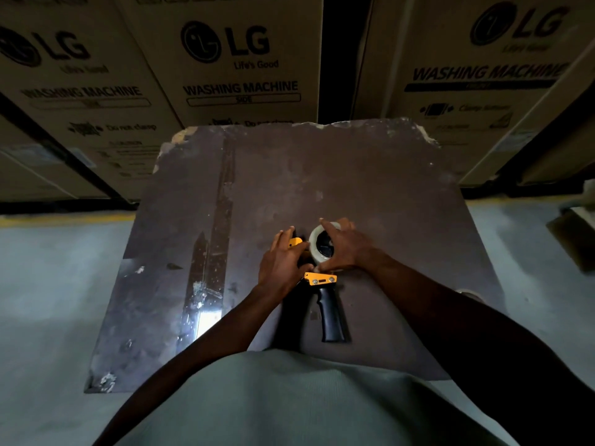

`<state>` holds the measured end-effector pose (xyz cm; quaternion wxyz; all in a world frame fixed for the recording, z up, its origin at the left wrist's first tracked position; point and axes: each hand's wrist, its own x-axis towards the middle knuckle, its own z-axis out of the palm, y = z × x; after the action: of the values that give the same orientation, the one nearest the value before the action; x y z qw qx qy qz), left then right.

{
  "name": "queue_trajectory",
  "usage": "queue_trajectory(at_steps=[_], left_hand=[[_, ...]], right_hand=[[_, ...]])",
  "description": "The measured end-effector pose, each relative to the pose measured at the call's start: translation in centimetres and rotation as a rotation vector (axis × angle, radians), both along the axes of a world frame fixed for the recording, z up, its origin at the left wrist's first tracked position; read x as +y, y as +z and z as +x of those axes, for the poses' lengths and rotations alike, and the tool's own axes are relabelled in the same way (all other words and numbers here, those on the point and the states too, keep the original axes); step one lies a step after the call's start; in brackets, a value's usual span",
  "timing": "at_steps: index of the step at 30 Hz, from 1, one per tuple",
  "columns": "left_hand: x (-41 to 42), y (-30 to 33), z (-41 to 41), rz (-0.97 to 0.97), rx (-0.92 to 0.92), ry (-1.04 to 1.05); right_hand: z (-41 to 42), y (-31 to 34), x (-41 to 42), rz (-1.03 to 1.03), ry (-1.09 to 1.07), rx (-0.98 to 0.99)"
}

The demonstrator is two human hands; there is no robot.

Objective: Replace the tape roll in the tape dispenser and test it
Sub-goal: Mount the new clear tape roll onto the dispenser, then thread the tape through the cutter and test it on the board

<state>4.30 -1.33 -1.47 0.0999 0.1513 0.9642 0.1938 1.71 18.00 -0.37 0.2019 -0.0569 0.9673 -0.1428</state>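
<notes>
**A:** Where's your tape dispenser (317, 278) right now?

**B:** It lies flat on the dark tabletop (370, 175), right of the middle and toward the near edge, with its black handle (330, 317) pointing back at you. Laid on its side like that, the hub faces up, which is probably why you put it that way: the roll can drop straight on.

**A:** And the roll?

**B:** The clear tape roll (317, 249) sits at the head of the dispenser, over the hub as far as I can see. Your right hand (343, 249) is curled over its far rim and right side, fingers spread and closed around it, so I'd judge you're seating or turning it. Whether it's fully home on the hub, I can't tell.

**A:** My other hand?

**B:** Your left hand (283, 265) presses on the yellow frame (320, 279) just left of the roll, fingers partly bent and closed on the frame's left end. That looks like bracing, so the body doesn't slide while you work the roll.

**A:** Anything around me to mind?

**B:** The tabletop is worn, chipped along the far edge, with a shiny strip of old tape (209, 252) running down its left side. Stacked washing machine cartons (231, 59) stand behind the far edge, and a grey floor (58, 284) lies either side. The light is dim.
</notes>
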Motion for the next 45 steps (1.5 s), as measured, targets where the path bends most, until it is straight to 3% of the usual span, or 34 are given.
queue_trajectory(at_steps=[13, 17, 21, 28, 36, 39, 45], left_hand=[[1.4, -0.2, -0.3, -0.17, 0.066, -0.052], [1.2, -0.9, -0.5, -0.008, -0.026, -0.008], [1.0, -1.3, -0.4, 0.103, 0.004, 0.028], [1.0, -1.7, -0.2, 0.157, 0.025, 0.071], [1.2, -2.0, 0.0, 0.098, 0.032, 0.074], [1.4, -1.4, 0.0, 0.086, 0.016, 0.071], [1.6, -0.9, -0.1, 0.12, -0.01, 0.095]], right_hand=[[-0.1, 0.2, 0.7, -0.03, 0.038, -0.026], [0.1, -0.1, 0.9, -0.032, 0.056, -0.004], [0.7, -0.6, 1.5, -0.091, 0.042, 0.017], [4.5, -0.8, 3.6, -0.241, -0.115, 0.076], [12.5, -1.9, 2.8, -0.399, -0.453, 0.365], [14.1, -3.0, 1.9, -0.398, -0.609, 0.257], [13.2, -3.7, 0.0, -0.629, -0.628, -0.322]])
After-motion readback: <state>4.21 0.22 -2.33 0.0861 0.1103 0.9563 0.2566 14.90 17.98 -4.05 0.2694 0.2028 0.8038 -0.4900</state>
